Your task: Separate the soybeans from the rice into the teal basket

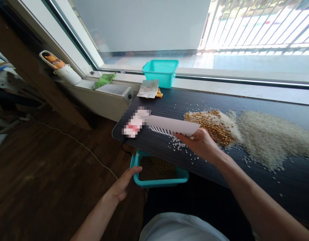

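My left hand [128, 182] grips the left rim of a teal plastic tub [160, 183], its thumb over the edge. The tub sits just below the table's front edge and holds many small brownish-green and yellowish grains [156, 168]. Above the table, my right hand [201, 142] is closed on the right end of a white paper sheet [173, 124], slightly curved, with a striped pattern on its lower side. Scattered white rice [178, 144] lies under the sheet. Beyond my right hand is a heap of golden, pea-like grains [221, 132] mixed with rice.
A large rice pile [266, 134] spreads over the dark table [247, 100] on the right. A second teal tub [161, 75] and a paper packet [148, 88] stand near the window. A pixelated patch [135, 124] covers something at the table's left end. A radiator [104, 100] adjoins it.
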The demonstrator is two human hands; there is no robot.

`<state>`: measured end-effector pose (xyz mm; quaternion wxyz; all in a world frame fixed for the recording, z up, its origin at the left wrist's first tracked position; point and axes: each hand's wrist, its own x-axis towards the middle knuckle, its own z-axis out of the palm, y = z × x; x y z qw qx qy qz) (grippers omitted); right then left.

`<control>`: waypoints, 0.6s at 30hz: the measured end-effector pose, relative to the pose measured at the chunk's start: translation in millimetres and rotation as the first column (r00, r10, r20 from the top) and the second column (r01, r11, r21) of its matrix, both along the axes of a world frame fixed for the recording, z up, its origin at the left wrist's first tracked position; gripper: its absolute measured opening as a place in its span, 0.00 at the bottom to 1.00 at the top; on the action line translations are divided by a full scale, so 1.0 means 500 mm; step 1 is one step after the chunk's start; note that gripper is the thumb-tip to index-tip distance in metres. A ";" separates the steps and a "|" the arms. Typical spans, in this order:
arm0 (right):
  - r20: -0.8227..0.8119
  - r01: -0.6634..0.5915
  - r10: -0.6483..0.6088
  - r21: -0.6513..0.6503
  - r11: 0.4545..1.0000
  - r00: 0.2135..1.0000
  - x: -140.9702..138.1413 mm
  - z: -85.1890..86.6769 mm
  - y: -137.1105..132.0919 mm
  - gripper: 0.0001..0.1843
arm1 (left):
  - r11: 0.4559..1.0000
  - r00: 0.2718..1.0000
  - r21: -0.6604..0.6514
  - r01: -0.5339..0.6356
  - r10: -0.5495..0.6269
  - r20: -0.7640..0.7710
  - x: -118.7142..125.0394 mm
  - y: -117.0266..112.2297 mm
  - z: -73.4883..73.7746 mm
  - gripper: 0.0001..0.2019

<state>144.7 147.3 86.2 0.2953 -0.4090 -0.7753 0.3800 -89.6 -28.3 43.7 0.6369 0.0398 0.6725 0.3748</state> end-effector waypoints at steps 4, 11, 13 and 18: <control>-0.012 -0.112 0.114 0.075 0.991 0.993 -0.057 -0.019 -0.043 0.12 | 0.999 0.998 0.006 -0.049 0.049 -0.035 -0.018 -0.009 0.005 0.13; -0.025 -0.064 0.076 0.325 0.944 0.997 -0.066 -0.059 -0.164 0.16 | 0.999 1.000 0.027 -0.026 0.026 -0.016 -0.019 -0.021 -0.005 0.15; 0.020 -0.016 0.010 0.347 0.938 1.000 -0.051 -0.067 -0.182 0.17 | 0.999 1.000 0.031 0.010 -0.010 -0.008 -0.010 -0.021 -0.013 0.16; 0.094 0.074 -0.119 0.386 0.920 0.989 -0.008 -0.064 -0.197 0.16 | 0.992 0.991 0.048 0.117 -0.120 0.053 0.021 -0.016 -0.034 0.20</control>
